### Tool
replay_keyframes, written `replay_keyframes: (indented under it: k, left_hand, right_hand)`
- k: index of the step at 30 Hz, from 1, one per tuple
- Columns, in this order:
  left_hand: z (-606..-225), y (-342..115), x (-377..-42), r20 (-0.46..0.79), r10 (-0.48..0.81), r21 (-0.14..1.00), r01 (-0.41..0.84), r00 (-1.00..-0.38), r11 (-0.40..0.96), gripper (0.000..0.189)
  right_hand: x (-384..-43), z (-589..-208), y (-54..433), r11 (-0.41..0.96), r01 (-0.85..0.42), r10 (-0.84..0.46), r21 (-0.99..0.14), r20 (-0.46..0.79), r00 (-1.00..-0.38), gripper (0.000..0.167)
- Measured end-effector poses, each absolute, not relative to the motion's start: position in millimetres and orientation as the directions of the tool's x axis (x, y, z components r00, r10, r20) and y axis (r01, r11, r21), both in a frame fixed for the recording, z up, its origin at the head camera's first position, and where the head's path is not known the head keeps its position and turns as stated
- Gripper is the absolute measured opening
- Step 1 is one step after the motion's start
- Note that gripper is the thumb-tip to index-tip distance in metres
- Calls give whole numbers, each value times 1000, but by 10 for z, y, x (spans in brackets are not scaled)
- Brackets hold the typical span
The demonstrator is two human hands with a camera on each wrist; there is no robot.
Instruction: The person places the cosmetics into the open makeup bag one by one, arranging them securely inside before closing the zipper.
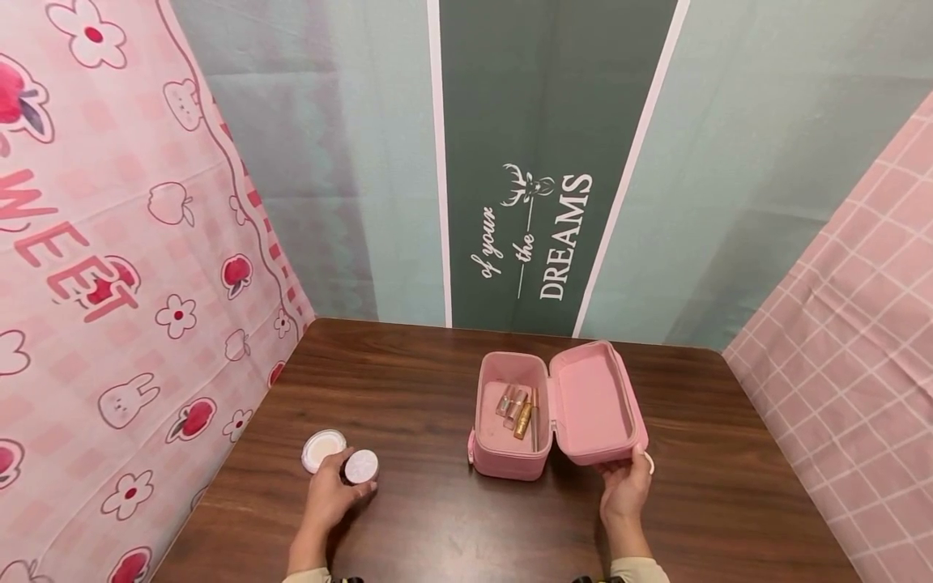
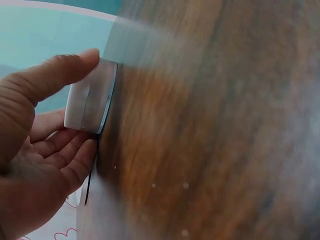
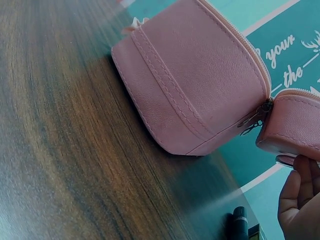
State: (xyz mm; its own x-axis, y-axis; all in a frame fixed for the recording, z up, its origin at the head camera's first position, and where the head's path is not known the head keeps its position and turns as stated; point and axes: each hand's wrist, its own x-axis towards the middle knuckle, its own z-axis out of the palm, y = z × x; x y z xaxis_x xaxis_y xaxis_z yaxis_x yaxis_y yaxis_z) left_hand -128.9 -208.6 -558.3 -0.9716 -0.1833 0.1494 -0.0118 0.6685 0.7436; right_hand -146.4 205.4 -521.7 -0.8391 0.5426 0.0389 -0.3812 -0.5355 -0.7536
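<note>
My left hand [image 1: 331,490] grips a small round jar [image 1: 361,467] with a white lid, its thumb on one side and fingers on the other; in the left wrist view the jar [image 2: 91,95] stands at the wood surface. Just behind that hand lies a round white compact-like item [image 1: 323,450]. To the right, a pink cosmetic case [image 1: 510,465] stands unzipped, several small cosmetic tubes [image 1: 521,419] inside. My right hand [image 1: 625,490] holds the folded-back case lid [image 1: 594,401] at its near right corner. In the right wrist view, its fingers [image 3: 290,195] touch the lid [image 3: 295,122] from below.
The brown wooden table [image 1: 423,518] carries everything. A printed curtain [image 1: 350,202] hangs behind it, with a pink patterned cloth [image 1: 109,340] at left and a pink checked cloth [image 1: 853,324] at right. A dark cylinder [image 3: 240,222] shows low in the right wrist view.
</note>
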Motion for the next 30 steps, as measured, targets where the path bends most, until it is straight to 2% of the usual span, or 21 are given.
replay_keyframes:
  k: [7,18,25,30]
  left_hand:
    - [-5585,-2086,-1304,153,-180,713,-17,-972,701,65]
    - [-5532,-2067,-1336,123,-194,724,-46,-973,688,59]
    - [-5464,-2035,-1329,109,-160,827,0,-981,563,58]
    - [-5467,-2024,-1345,163,-143,887,81,-976,454,55]
  right_hand:
    - [-1450,-5221,2051,-522,-379,541,-764,47,-840,28]
    - [-1463,-5272,2073,-481,-401,529,-779,106,-842,29]
    - [-1488,-5322,2100,-508,-395,529,-765,84,-845,28]
    - [-1502,-5371,2121,-510,-390,527,-767,80,-846,30]
